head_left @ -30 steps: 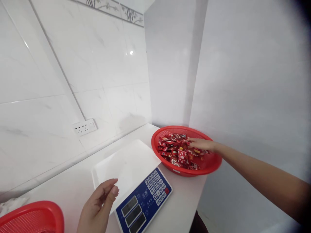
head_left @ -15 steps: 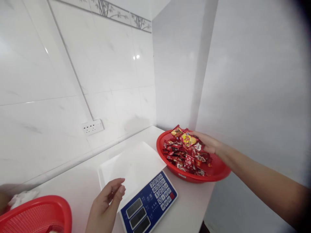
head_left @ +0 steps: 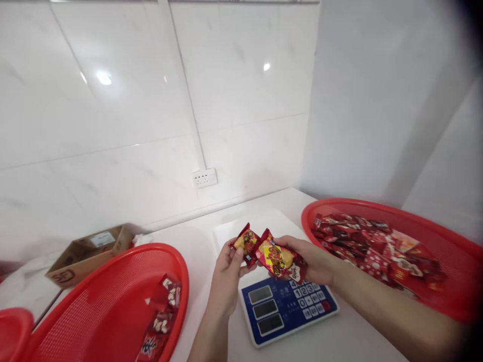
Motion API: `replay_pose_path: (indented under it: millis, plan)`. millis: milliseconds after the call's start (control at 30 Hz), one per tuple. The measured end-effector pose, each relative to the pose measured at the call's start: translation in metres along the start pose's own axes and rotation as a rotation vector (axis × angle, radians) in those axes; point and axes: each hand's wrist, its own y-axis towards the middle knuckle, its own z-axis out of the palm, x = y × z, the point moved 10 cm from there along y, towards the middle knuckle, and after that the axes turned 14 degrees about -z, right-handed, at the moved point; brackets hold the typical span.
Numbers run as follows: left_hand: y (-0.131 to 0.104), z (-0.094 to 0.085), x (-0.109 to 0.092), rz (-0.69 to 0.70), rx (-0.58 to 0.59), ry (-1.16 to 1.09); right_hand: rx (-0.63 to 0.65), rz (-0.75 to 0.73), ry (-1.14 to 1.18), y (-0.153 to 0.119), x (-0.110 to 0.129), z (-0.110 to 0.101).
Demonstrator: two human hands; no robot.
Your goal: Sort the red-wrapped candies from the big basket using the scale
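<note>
My left hand (head_left: pixel 230 271) is closed on a small red-and-yellow snack packet (head_left: pixel 247 244) above the scale. Close beside it, my right hand (head_left: pixel 307 259) grips several red snack packets (head_left: pixel 277 257), one with a yellow label facing up. Both hands hover over the electronic scale (head_left: pixel 277 322), hiding part of its white pan (head_left: pixel 228 230) and keypad. To the right, a red basket (head_left: pixel 362 205) holds a heap of red-wrapped packets (head_left: pixel 373 246).
At left, a second red basket (head_left: pixel 94 281) holds several red packets (head_left: pixel 162 322) along its right side. Behind it stands an open cardboard box (head_left: pixel 88 254). Another red basket rim (head_left: pixel 15 319) shows at the lower left. A wall socket (head_left: pixel 205 178) is on the tiled wall.
My view has turned left. My right hand has come out of the right basket with packets and met my left hand over the scale. My left hand, empty before, now holds a packet.
</note>
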Motion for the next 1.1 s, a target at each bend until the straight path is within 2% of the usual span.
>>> replay_pose_path:
  millis: [67,133,233,333,433,567,633,700,767,900,967,1033,1100]
  plan:
    - [0.001,-0.013,-0.007,0.034,-0.069,-0.069,0.029,-0.047,0.034,0.006,-0.002,0.012]
    - [0.002,-0.027,-0.011,0.049,-0.127,-0.176,0.004,-0.074,0.065,0.011,-0.002,0.012]
    - [0.004,-0.042,-0.014,0.062,-0.179,-0.349,-0.101,-0.119,0.036,0.018,0.0,-0.004]
    - [0.006,-0.052,-0.015,0.074,-0.207,-0.42,-0.124,-0.217,-0.078,0.027,0.005,-0.019]
    - [0.009,-0.059,-0.011,0.066,-0.23,-0.454,-0.146,-0.292,-0.329,0.036,0.012,-0.035]
    - [0.011,-0.063,-0.006,0.034,-0.255,-0.472,-0.213,-0.358,-0.836,0.045,0.031,-0.058]
    - [0.011,-0.061,-0.005,0.023,-0.25,-0.477,-0.268,-0.45,-1.133,0.044,0.049,-0.06]
    - [0.01,-0.057,-0.004,0.017,-0.241,-0.473,-0.315,-0.571,-1.328,0.038,0.064,-0.052]
    - [0.009,-0.051,-0.004,0.016,-0.224,-0.454,-0.281,-0.617,-1.289,0.036,0.064,-0.039]
    - [0.007,-0.032,-0.002,0.012,-0.137,-0.376,-0.066,-0.504,-0.867,0.038,0.035,0.0]
    - [0.006,-0.022,-0.002,0.006,-0.09,-0.321,-0.03,-0.488,-0.772,0.036,0.029,0.015]
    - [0.005,-0.017,-0.002,0.017,-0.077,-0.264,-0.026,-0.48,-0.736,0.034,0.027,0.021]
    - [0.005,-0.021,-0.006,0.057,-0.11,-0.215,-0.027,-0.449,-0.698,0.034,0.023,0.02]
